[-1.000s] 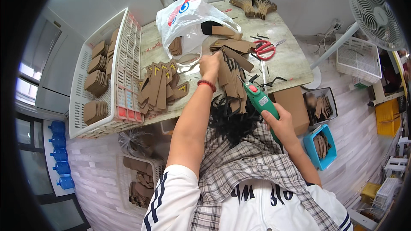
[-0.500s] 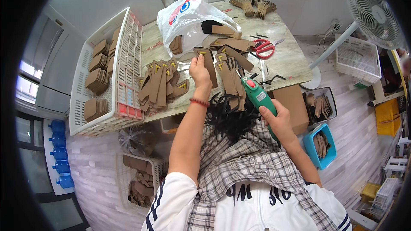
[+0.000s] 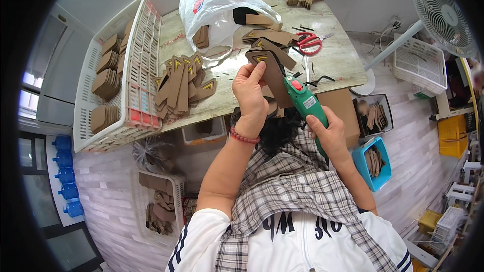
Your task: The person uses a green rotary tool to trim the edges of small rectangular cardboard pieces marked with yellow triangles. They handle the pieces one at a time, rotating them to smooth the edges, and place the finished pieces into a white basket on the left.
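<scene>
My left hand [image 3: 250, 93] pinches a brown cardboard piece [image 3: 273, 73] with a yellow chevron mark, held up over the table's near edge. My right hand [image 3: 328, 133] grips a green hand tool [image 3: 304, 102] with a red button; its tip touches the lower side of that piece. On the table to the left lies a fanned pile of similar brown pieces [image 3: 180, 84]. More of them lie near a white plastic bag [image 3: 218, 7] further back.
A white plastic crate [image 3: 132, 100] with stacked brown pieces stands at the table's left. Red scissors [image 3: 308, 43] lie at the right of the marble-look table [image 3: 338, 63]. A fan [image 3: 439, 7], a blue bin [image 3: 374, 163] and floor baskets surround the table.
My left hand reached out to the table, picked one brown piece and drew it back toward me. The green tool has come up against the piece.
</scene>
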`<state>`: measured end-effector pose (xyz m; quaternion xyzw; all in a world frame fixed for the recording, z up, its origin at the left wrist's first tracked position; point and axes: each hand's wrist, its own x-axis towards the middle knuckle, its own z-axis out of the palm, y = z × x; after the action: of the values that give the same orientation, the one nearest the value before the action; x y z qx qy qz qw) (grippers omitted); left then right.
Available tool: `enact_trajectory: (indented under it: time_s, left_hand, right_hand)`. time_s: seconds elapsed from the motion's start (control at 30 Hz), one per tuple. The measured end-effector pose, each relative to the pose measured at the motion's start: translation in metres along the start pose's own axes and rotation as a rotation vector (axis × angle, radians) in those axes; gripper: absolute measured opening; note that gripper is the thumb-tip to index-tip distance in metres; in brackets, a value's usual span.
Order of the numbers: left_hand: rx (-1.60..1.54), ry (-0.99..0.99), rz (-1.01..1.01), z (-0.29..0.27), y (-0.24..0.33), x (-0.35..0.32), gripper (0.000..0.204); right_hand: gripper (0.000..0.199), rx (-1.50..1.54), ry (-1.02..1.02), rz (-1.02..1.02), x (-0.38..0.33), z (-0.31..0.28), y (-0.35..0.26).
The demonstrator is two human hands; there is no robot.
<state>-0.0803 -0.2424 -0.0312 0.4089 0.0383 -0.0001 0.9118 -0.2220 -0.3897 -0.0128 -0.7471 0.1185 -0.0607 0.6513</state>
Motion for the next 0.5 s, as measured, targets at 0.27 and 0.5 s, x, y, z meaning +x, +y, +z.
enact_trajectory:
  time_s: [0.27,0.5]
  left_hand:
    - [-0.003,-0.01,-0.08,0.004,-0.006,-0.008,0.004]
    - [0.098,-0.074,-0.101,-0.002,-0.007,-0.016,0.004]
  right_hand:
    - [0.035,0.008,0.002,-0.008,0.0,-0.004,0.003]
    - [0.034,0.052,-0.002,-0.016,0.001,-0.003,-0.004]
